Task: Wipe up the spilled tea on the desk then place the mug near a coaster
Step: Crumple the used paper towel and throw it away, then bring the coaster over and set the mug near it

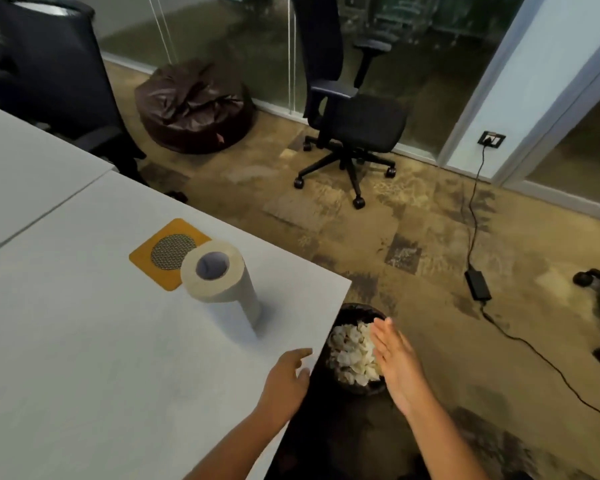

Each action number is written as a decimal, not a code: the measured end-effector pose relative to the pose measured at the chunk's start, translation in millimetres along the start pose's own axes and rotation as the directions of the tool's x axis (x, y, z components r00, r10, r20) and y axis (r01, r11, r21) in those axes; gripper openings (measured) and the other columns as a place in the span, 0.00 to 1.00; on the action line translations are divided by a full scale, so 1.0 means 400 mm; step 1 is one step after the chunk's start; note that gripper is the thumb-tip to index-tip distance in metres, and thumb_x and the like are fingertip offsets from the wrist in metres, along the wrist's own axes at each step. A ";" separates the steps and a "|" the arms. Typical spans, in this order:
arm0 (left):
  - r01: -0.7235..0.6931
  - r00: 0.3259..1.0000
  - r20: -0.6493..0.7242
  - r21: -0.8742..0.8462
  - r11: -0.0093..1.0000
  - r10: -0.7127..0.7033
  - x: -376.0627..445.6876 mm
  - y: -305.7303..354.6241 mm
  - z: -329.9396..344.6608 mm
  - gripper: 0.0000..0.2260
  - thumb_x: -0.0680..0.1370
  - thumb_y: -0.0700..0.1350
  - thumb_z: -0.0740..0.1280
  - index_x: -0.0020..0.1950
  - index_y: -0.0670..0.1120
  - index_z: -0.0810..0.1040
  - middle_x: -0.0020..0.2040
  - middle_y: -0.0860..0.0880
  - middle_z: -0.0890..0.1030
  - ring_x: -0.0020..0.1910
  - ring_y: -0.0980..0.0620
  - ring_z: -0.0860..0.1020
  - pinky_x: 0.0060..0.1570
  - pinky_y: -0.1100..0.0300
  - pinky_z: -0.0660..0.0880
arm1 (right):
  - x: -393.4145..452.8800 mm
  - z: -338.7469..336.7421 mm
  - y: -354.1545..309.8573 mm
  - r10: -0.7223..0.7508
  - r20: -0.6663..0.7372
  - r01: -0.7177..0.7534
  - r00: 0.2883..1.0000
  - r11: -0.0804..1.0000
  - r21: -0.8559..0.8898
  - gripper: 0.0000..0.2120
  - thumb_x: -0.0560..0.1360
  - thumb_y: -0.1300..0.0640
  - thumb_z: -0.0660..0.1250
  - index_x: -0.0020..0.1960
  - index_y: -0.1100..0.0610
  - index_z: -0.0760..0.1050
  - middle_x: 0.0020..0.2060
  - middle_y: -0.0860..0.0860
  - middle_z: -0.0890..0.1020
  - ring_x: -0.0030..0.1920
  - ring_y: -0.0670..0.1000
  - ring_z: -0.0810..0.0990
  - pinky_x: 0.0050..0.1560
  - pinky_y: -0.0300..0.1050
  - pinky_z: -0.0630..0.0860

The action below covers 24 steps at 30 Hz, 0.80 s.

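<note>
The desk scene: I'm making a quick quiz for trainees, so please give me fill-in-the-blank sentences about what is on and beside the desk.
1. The paper towel roll stands upright on the ____.
2. Behind the roll lies an orange ____.
3. The right hand, fingers straight, is over a bin filled with crumpled ____.
4. The left hand is at the desk's ____.

Missing words: desk; coaster; paper; edge

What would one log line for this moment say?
right hand: open over bin of crumpled paper | left hand: open at desk edge | paper roll: upright beside coaster | mug: unseen
</note>
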<state>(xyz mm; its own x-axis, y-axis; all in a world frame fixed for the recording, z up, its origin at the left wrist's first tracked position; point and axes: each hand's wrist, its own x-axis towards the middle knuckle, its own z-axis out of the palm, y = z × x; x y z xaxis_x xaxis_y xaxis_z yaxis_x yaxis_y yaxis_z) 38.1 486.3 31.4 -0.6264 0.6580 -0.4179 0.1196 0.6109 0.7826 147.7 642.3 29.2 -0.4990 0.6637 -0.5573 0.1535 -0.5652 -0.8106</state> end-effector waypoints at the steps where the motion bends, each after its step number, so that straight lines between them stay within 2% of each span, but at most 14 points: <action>1: 0.016 0.999 -0.043 -0.026 1.000 -0.017 -0.010 -0.014 -0.033 0.14 0.79 0.40 0.58 0.64 0.48 0.71 0.66 0.50 0.72 0.63 0.53 0.72 0.57 0.68 0.65 | -0.010 0.036 -0.010 0.019 0.078 -0.024 0.997 0.998 0.061 0.18 0.76 0.46 0.58 0.56 0.57 0.76 0.61 0.55 0.77 0.63 0.53 0.75 0.64 0.46 0.68; 2: 0.026 0.996 -0.087 -0.053 0.998 -0.031 -0.021 -0.026 -0.068 0.14 0.79 0.39 0.58 0.63 0.48 0.73 0.65 0.50 0.73 0.62 0.53 0.72 0.57 0.68 0.66 | -0.021 0.074 -0.023 0.041 0.158 -0.060 0.987 0.991 0.117 0.17 0.74 0.45 0.60 0.47 0.57 0.79 0.54 0.57 0.82 0.58 0.54 0.79 0.59 0.47 0.73; 4: 0.041 0.982 -0.180 -0.097 0.994 -0.058 -0.043 -0.047 -0.137 0.13 0.78 0.38 0.59 0.59 0.48 0.75 0.62 0.50 0.75 0.60 0.53 0.73 0.58 0.64 0.68 | -0.052 0.154 -0.047 0.061 0.331 -0.109 0.942 0.986 0.129 0.18 0.70 0.45 0.63 0.30 0.57 0.76 0.36 0.58 0.84 0.46 0.56 0.84 0.47 0.47 0.80; 6: 0.058 0.957 -0.277 -0.121 0.991 -0.090 -0.060 -0.069 -0.199 0.13 0.78 0.37 0.59 0.57 0.48 0.77 0.61 0.50 0.76 0.60 0.52 0.73 0.61 0.62 0.66 | -0.081 0.230 -0.051 0.059 0.495 -0.072 0.867 0.997 0.008 0.20 0.71 0.46 0.63 0.26 0.59 0.74 0.29 0.58 0.82 0.39 0.57 0.84 0.43 0.48 0.81; 8: 0.071 0.924 -0.361 -0.165 0.984 -0.127 -0.077 -0.089 -0.253 0.13 0.78 0.35 0.58 0.54 0.48 0.79 0.60 0.49 0.78 0.60 0.52 0.73 0.62 0.61 0.66 | -0.111 0.309 -0.048 0.065 0.626 0.041 0.777 0.987 -0.154 0.22 0.70 0.42 0.65 0.26 0.58 0.75 0.30 0.58 0.84 0.40 0.58 0.85 0.46 0.50 0.81; 10: 0.077 0.885 -0.434 -0.221 0.972 -0.169 -0.087 -0.111 -0.307 0.14 0.77 0.34 0.57 0.53 0.48 0.79 0.59 0.49 0.78 0.60 0.52 0.74 0.61 0.61 0.66 | -0.136 0.396 -0.039 0.092 0.700 0.136 0.708 0.955 -0.263 0.24 0.65 0.35 0.69 0.25 0.55 0.76 0.33 0.55 0.85 0.41 0.57 0.85 0.49 0.49 0.80; 13: 0.113 0.834 -0.494 -0.284 0.952 -0.247 -0.088 -0.147 -0.368 0.17 0.75 0.32 0.55 0.52 0.47 0.80 0.57 0.49 0.79 0.59 0.51 0.74 0.62 0.57 0.68 | -0.151 0.509 -0.001 0.116 0.783 0.195 0.611 0.937 -0.291 0.24 0.62 0.31 0.68 0.31 0.53 0.80 0.38 0.51 0.86 0.45 0.54 0.85 0.51 0.46 0.79; 14: 0.117 0.817 -0.515 -0.296 0.948 -0.261 -0.087 -0.157 -0.388 0.18 0.75 0.31 0.55 0.52 0.47 0.80 0.57 0.49 0.80 0.59 0.51 0.75 0.62 0.56 0.69 | -0.150 0.543 0.016 0.120 0.790 0.192 0.601 0.938 -0.289 0.24 0.61 0.30 0.68 0.34 0.52 0.81 0.40 0.50 0.86 0.47 0.53 0.84 0.51 0.45 0.79; 16: 0.122 0.785 -0.560 -0.280 0.952 -0.265 -0.081 -0.179 -0.432 0.19 0.73 0.29 0.54 0.50 0.45 0.81 0.56 0.47 0.80 0.59 0.50 0.75 0.62 0.57 0.67 | -0.136 0.601 0.060 0.148 0.745 0.157 0.650 0.933 -0.323 0.28 0.60 0.28 0.66 0.41 0.52 0.79 0.44 0.49 0.85 0.49 0.51 0.84 0.52 0.43 0.79; 17: 0.125 0.771 -0.582 -0.260 0.957 -0.259 -0.074 -0.191 -0.458 0.19 0.73 0.28 0.55 0.49 0.45 0.81 0.57 0.46 0.80 0.59 0.50 0.74 0.63 0.58 0.67 | -0.124 0.627 0.086 0.174 0.709 0.139 0.683 0.922 -0.361 0.25 0.64 0.31 0.65 0.44 0.53 0.77 0.47 0.50 0.84 0.49 0.50 0.83 0.51 0.41 0.78; 20: 0.141 0.745 -0.622 -0.208 0.968 -0.242 -0.041 -0.221 -0.549 0.18 0.72 0.28 0.56 0.49 0.44 0.80 0.58 0.46 0.79 0.60 0.49 0.74 0.63 0.58 0.66 | -0.087 0.696 0.162 0.217 0.598 0.104 0.772 0.884 -0.455 0.05 0.77 0.51 0.62 0.46 0.52 0.74 0.53 0.54 0.79 0.51 0.51 0.81 0.47 0.37 0.77; 21: 0.143 0.743 -0.625 -0.203 0.969 -0.241 -0.024 -0.229 -0.581 0.17 0.72 0.29 0.57 0.50 0.45 0.80 0.59 0.46 0.79 0.61 0.49 0.74 0.63 0.59 0.66 | -0.074 0.719 0.179 0.195 0.549 0.118 0.813 0.868 -0.482 0.04 0.78 0.54 0.61 0.48 0.51 0.74 0.54 0.53 0.79 0.51 0.51 0.81 0.48 0.39 0.77; 24: 0.153 0.763 -0.606 -0.172 0.973 -0.227 0.040 -0.256 -0.658 0.16 0.74 0.32 0.59 0.56 0.45 0.78 0.62 0.47 0.76 0.61 0.50 0.73 0.61 0.60 0.66 | -0.038 0.787 0.207 0.096 0.423 0.164 0.901 0.827 -0.538 0.13 0.78 0.53 0.60 0.61 0.55 0.71 0.61 0.54 0.76 0.60 0.53 0.76 0.63 0.50 0.74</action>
<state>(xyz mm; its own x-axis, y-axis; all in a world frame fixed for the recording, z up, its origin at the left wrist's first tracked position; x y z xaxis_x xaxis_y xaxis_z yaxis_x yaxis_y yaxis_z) -186.8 318.5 66.1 -0.9714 0.0964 -0.2170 -0.1120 0.6197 0.7768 -100.6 431.0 27.4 -0.7953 0.3367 -0.5042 0.5040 -0.0950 -0.8585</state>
